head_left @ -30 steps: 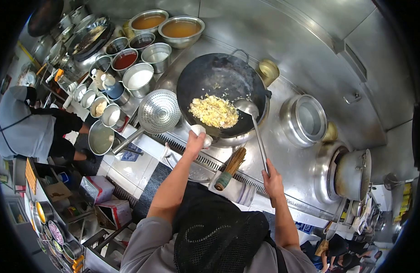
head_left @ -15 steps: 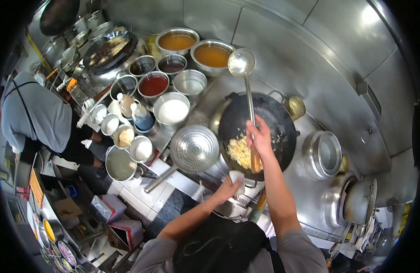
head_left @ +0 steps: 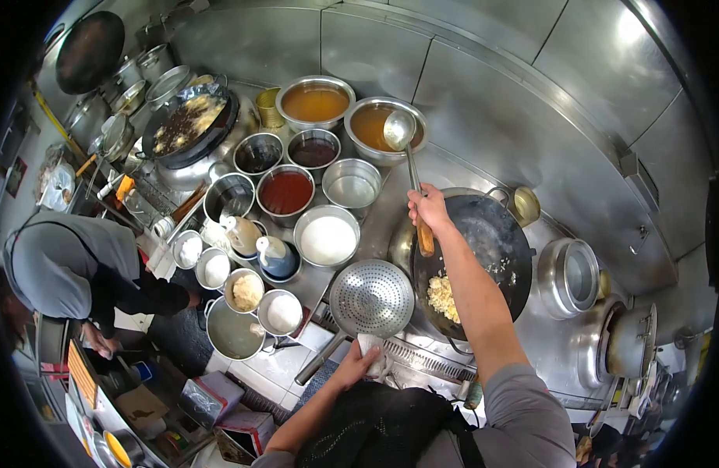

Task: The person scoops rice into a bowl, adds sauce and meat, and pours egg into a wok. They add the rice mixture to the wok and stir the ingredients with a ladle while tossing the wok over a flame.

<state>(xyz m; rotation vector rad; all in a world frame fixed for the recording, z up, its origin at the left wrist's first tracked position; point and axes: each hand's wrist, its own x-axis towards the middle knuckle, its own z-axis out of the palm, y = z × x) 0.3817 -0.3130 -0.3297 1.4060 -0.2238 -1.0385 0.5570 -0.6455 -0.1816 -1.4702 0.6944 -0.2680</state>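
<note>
The steel desk (head_left: pixel 391 187) carries a black wok (head_left: pixel 484 257) of fried rice; beside it lie a strainer (head_left: pixel 371 299) and many bowls (head_left: pixel 328 240) of sauces and powders.

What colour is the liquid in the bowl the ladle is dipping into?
Orange-brown, seen in the head view: the ladle in the right hand reaches into that bowl.

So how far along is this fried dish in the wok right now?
Done: yellow egg-like food already sits cooked in the black wok. In hand: the right hand holds a ladle with its bowl over a bowl of orange-brown liquid, while the left hand grips a white cloth near the wok's edge. Left: nothing from that bowl is in the wok yet.
</note>
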